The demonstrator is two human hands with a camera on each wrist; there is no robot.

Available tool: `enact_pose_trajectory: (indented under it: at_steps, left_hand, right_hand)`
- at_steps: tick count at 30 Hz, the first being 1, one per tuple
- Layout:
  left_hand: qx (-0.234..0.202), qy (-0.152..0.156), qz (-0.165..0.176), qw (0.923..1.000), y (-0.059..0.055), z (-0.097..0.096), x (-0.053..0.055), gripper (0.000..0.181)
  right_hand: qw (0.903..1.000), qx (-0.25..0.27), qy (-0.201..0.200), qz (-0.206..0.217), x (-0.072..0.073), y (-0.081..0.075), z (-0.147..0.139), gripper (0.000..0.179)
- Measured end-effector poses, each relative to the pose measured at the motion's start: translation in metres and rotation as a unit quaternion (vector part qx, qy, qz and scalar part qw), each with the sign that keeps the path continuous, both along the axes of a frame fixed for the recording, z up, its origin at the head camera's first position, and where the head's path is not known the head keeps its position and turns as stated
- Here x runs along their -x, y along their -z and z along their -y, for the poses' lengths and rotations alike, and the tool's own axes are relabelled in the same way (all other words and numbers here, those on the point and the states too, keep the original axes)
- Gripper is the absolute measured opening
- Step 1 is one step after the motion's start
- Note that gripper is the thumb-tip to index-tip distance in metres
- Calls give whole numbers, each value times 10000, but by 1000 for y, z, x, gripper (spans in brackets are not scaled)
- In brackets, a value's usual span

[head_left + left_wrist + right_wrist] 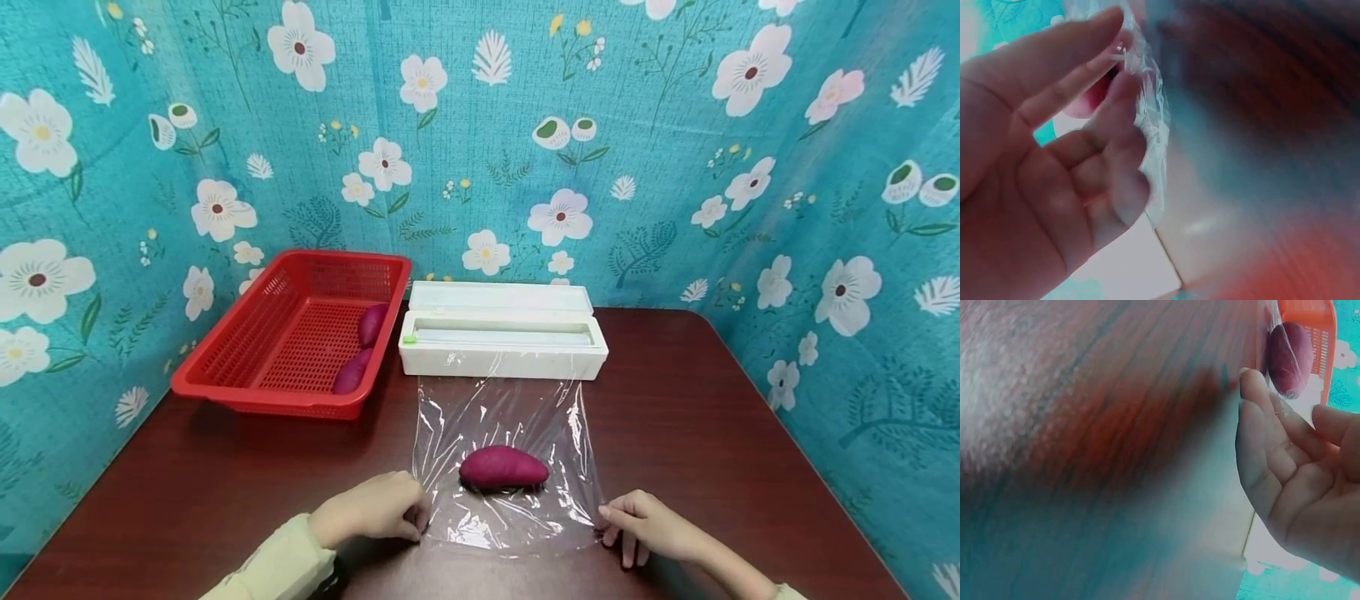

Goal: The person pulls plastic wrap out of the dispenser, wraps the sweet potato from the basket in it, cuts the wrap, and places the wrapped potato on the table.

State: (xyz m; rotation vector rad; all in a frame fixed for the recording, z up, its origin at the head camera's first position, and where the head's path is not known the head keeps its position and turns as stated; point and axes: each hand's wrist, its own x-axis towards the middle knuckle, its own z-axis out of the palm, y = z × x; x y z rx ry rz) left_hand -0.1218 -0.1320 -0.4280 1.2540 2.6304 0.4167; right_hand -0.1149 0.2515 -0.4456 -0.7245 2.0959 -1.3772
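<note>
A purple sweet potato (502, 467) lies on a sheet of clear plastic wrap (517, 529), which stretches toward me from a white wrap dispenser box (502, 361). My left hand (382, 506) pinches the near left corner of the wrap. In the left wrist view its fingers (1125, 147) are bent beside the crinkled film edge. At the near right corner, my right hand (652, 525) holds the film edge between thumb and forefinger. The right wrist view shows the other fingers (1257, 456) loosely bent, with the sweet potato (1291, 359) beyond them.
A red plastic basket (217, 390) stands at the back left, with two more purple sweet potatoes (352, 372) inside. The dispenser's lid (501, 297) is up, showing the roll (502, 337); a green slider (409, 339) sits at its left. A flowered blue curtain (465, 167) surrounds the dark table (675, 400).
</note>
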Motion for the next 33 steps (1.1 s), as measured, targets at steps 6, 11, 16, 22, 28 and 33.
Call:
enact_pose_trajectory:
  at_steps: [6, 11, 16, 22, 28, 33]
  left_hand:
    - [-530, 111, -48, 9985, 2, 5, 2, 10]
    - [-688, 291, 125, 9971, 6, 9, 3, 6]
    - [-1025, 444, -243, 9934, 8, 8, 2, 5]
    - [-1940, 580, -339, 9787, 13, 8, 5, 4]
    - [-2325, 648, 99, 9704, 18, 9, 8, 5]
    - [-2451, 547, 268, 9676, 20, 9, 8, 7]
  right_hand:
    - [9995, 177, -182, -207, -2, 1, -3, 12]
    - [9973, 172, 102, -713, -2, 0, -3, 19]
    - [9865, -91, 374, -1591, -2, 1, -1, 10]
    - [9497, 63, 611, -3072, 0, 3, 0, 7]
    - [9407, 296, 584, -3330, 3, -1, 1, 11]
    - [9482, 388, 441, -3121, 4, -4, 1, 13]
